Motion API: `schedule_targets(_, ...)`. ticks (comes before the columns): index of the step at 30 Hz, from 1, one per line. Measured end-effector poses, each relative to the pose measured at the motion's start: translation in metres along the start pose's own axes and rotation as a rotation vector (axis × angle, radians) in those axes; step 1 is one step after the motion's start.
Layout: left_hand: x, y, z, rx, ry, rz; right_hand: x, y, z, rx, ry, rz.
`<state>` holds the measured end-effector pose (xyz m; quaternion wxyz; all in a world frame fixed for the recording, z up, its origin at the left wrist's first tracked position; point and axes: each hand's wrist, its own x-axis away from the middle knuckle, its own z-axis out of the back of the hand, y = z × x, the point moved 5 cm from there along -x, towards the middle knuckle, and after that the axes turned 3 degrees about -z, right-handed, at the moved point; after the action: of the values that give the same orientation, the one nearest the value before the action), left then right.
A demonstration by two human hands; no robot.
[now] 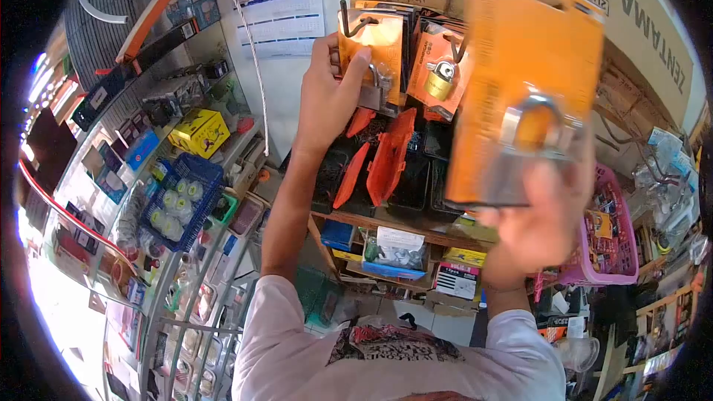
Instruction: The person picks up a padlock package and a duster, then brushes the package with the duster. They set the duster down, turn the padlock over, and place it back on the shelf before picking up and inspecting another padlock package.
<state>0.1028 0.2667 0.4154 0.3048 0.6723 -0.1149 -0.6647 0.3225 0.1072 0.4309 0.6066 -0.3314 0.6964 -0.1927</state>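
Observation:
Close to the camera, my right hand (546, 219) is closed on the lower end of a padlock pack (535, 52). This pack has an orange card with a large silver padlock, and it is a little blurred. My left hand (327, 96) pinches another orange padlock pack (386, 37), thumb on the front and fingers behind the card; it hangs on a dark hook (346, 15). Beside it hangs a pack with a small brass padlock (440, 83), on a hook of its own. Other packs sit behind the pinched one, mostly hidden.
Below the hooks, black bins (332, 178) and red plastic cases (391, 156) stand on a wooden shelf. A pink basket (630, 252) is at the right. On the left, glass shelving carries a blue basket (182, 215) and a yellow box (199, 134). A white rope (252, 52) hangs down.

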Motion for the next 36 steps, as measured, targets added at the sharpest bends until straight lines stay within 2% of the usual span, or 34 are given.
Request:
schedule_targets(2,0.001,0.006,0.003,-0.049,-0.011,-0.123,0.001,0.01,-0.034,0.002,0.08,-0.116)
schedule_targets(4,-0.003,0.002,0.012,-0.004,0.025,-0.068,-0.006,0.028,-0.053,0.004,-0.116,-0.076)
schedule_targets(5,0.0,0.017,0.017,0.003,-0.004,-0.215,-0.009,0.039,-0.063,0.0,-0.185,-0.038)
schedule_targets(7,-0.005,0.013,0.035,0.403,0.013,0.154,-0.013,0.058,-0.089,-0.017,-0.197,0.05)
schedule_targets(9,-0.016,0.025,0.059,0.209,0.107,0.099,-0.018,0.076,-0.101,-0.028,-0.154,0.068)
schedule_targets(10,-0.019,0.03,0.07,0.377,0.124,0.159,-0.02,0.085,-0.106,-0.034,-0.132,0.077)
schedule_targets(12,-0.017,0.06,0.086,0.318,0.121,-0.005,-0.023,0.093,-0.108,-0.024,-0.093,0.036)
schedule_targets(15,-0.011,0.103,0.089,-0.137,0.137,-0.215,-0.022,0.097,-0.112,-0.107,-0.041,-0.041)
schedule_targets(18,-0.002,0.125,0.076,-0.396,-0.018,-0.513,-0.02,0.091,-0.116,-0.179,-0.039,-0.055)
schedule_targets(19,-0.001,0.128,0.071,-0.453,-0.096,-0.539,-0.02,0.091,-0.119,-0.188,-0.034,-0.059)
schedule_targets(22,-0.007,0.129,0.058,-0.512,-0.224,-0.648,-0.017,0.091,-0.123,-0.199,-0.026,-0.061)
schedule_targets(23,-0.008,0.128,0.056,-0.429,-0.236,-0.543,-0.016,0.091,-0.124,-0.201,-0.025,-0.056)
schedule_targets(25,-0.003,0.157,0.049,-0.44,-0.245,-0.485,-0.014,0.089,-0.125,-0.21,-0.025,-0.041)
schedule_targets(27,-0.004,0.157,0.05,-0.419,-0.262,-0.556,-0.012,0.087,-0.127,-0.23,-0.036,-0.048)
schedule_targets(29,-0.014,0.126,0.054,-0.36,-0.287,-0.764,-0.012,0.08,-0.128,-0.255,-0.059,-0.072)
schedule_targets(32,-0.013,0.127,0.053,-0.349,-0.373,-0.472,-0.01,0.079,-0.128,-0.279,-0.078,-0.184)
schedule_targets(36,-0.002,0.118,0.049,-0.275,-0.352,-0.28,-0.005,0.09,-0.126,-0.253,-0.031,-0.18)
